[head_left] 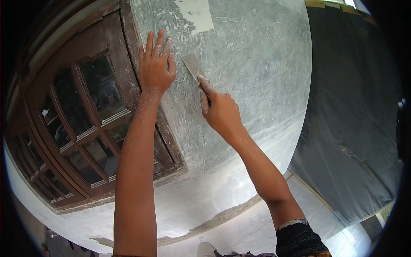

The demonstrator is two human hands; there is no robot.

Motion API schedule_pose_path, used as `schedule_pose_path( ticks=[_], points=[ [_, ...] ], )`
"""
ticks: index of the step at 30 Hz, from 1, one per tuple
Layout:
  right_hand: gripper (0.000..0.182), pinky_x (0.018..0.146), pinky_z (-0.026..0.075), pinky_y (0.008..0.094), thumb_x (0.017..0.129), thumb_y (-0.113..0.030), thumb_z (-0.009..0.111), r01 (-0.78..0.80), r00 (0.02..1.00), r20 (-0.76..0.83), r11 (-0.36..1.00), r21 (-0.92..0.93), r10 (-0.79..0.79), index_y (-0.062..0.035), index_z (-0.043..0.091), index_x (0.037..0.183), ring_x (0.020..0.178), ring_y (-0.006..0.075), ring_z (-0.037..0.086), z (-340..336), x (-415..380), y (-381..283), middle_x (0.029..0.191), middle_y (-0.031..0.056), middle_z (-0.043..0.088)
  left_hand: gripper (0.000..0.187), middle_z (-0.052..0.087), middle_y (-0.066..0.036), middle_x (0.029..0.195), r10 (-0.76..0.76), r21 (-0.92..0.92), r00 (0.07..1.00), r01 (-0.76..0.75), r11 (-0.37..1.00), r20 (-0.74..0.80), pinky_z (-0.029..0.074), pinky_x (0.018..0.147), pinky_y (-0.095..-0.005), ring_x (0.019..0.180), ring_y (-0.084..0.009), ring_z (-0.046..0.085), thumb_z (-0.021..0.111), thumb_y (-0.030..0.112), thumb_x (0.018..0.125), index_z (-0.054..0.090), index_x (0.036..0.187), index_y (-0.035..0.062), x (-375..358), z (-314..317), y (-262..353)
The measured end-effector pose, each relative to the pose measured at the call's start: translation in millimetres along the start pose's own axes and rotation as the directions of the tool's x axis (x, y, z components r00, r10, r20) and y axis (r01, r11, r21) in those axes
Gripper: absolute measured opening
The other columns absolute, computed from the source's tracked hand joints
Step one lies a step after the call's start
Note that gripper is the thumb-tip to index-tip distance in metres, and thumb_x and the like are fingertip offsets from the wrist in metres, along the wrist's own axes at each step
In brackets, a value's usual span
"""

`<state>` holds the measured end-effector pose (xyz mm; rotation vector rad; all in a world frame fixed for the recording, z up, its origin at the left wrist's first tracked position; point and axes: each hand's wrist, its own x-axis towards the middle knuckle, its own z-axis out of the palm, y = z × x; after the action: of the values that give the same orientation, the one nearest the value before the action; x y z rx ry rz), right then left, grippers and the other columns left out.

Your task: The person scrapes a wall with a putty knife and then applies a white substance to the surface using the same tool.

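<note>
My left hand (pixel 156 68) lies flat against the grey wall (pixel 257 77), fingers stretched upward, just beside the window's wooden frame. White dust marks its fingers and forearm. My right hand (pixel 221 109) is wrapped round the handle of a putty knife (pixel 193 66), with a finger laid along the blade. The blade's wide edge points up and left, at the wall surface close to my left hand; whether it touches cannot be made out. Above both hands a white patch (pixel 198 15) with ragged edges shows on the scraped, streaked wall.
A brown wooden window (pixel 124 55) with several glass panes fills the left side. On the right hangs a dark plastic sheet (pixel 351 115) with wooden strips along its edges. Below the wall is a pale tiled floor (pixel 314 201).
</note>
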<state>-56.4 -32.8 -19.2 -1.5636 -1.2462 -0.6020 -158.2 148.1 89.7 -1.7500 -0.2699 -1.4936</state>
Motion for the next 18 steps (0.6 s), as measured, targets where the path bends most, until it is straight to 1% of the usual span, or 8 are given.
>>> schedule_pose_path(
  ticks=[4,6,8,10,12,15,16,18],
  points=[
    [0.046,0.066,0.055,0.0558,0.095,-0.020,0.057,0.015,0.999,-0.040,0.999,0.033,-0.014,-0.0201,0.058,0.142,0.068,0.0463,0.068,0,33,0,0.073,0.0240,0.068,0.049,0.036,-0.004,0.165,-0.008,0.001,1.000,0.008,1.000,0.005,0.029,0.121,-0.0572,0.155,-0.0314,0.025,0.055,0.017,0.098,0.055,0.147,0.0138,1,-1,1],
    [0.048,0.066,0.055,0.0564,0.095,-0.020,0.058,0.118,0.976,-0.188,0.992,0.038,-0.109,-0.0214,0.057,0.143,0.068,0.0459,0.068,1,55,-2,0.072,0.0244,0.068,0.049,0.036,-0.004,0.165,-0.009,0.019,1.000,0.009,1.000,0.012,0.029,0.121,-0.0568,0.155,-0.0314,0.025,0.055,0.017,0.098,0.056,0.147,0.0122,1,-1,2],
    [0.049,0.067,0.055,0.0566,0.095,-0.020,0.058,0.108,0.980,-0.173,0.993,0.041,-0.099,-0.0215,0.056,0.144,0.068,0.0459,0.068,1,50,-3,0.072,0.0244,0.068,0.049,0.036,-0.005,0.165,-0.012,0.036,1.000,0.011,0.999,0.020,0.029,0.121,-0.0565,0.155,-0.0315,0.026,0.055,0.017,0.098,0.056,0.146,0.0105,1,-1,0],
    [0.049,0.067,0.055,0.0569,0.095,-0.020,0.058,0.097,0.984,-0.153,0.995,0.037,-0.091,-0.0216,0.056,0.144,0.068,0.0460,0.068,1,33,0,0.072,0.0244,0.068,0.050,0.034,-0.003,0.166,-0.007,0.001,1.000,0.007,1.000,0.009,0.030,0.119,-0.0605,0.156,-0.0289,0.024,0.054,0.022,0.097,0.056,0.146,0.0098,0,3,-3],
    [0.048,0.068,0.055,0.0568,0.095,-0.020,0.057,0.047,0.997,-0.061,0.998,0.030,-0.045,-0.0206,0.056,0.143,0.069,0.0466,0.068,5,11,6,0.073,0.0250,0.068,0.050,0.034,-0.003,0.166,-0.006,0.006,1.000,0.006,1.000,0.004,0.030,0.119,-0.0601,0.156,-0.0288,0.024,0.054,0.022,0.097,0.056,0.145,0.0087,0,5,-3],
    [0.047,0.068,0.055,0.0571,0.096,-0.021,0.057,0.034,0.998,-0.044,0.999,0.033,-0.033,-0.0205,0.057,0.143,0.070,0.0464,0.068,4,17,6,0.073,0.0253,0.068,0.050,0.034,-0.003,0.166,-0.010,0.019,1.000,0.010,1.000,0.002,0.030,0.119,-0.0595,0.155,-0.0287,0.024,0.054,0.022,0.097,0.057,0.144,0.0074,-1,3,-2],
    [0.047,0.068,0.055,0.0571,0.096,-0.021,0.057,0.035,0.998,-0.044,0.999,0.035,-0.033,-0.0205,0.057,0.143,0.070,0.0464,0.068,4,28,5,0.073,0.0253,0.068,0.049,0.035,-0.003,0.166,-0.013,0.020,1.000,0.013,1.000,0.005,0.031,0.119,-0.0592,0.155,-0.0286,0.025,0.054,0.022,0.097,0.057,0.144,0.0071,0,2,-1],
    [0.050,0.067,0.055,0.0581,0.096,-0.022,0.058,0.114,0.982,-0.158,0.993,0.044,-0.105,-0.0217,0.055,0.146,0.069,0.0464,0.068,3,54,3,0.072,0.0254,0.068,0.050,0.036,-0.004,0.165,-0.012,0.009,1.000,0.012,1.000,0.005,0.031,0.119,-0.0581,0.155,-0.0302,0.026,0.055,0.020,0.097,0.056,0.145,0.0054,0,0,0]
  ],
)
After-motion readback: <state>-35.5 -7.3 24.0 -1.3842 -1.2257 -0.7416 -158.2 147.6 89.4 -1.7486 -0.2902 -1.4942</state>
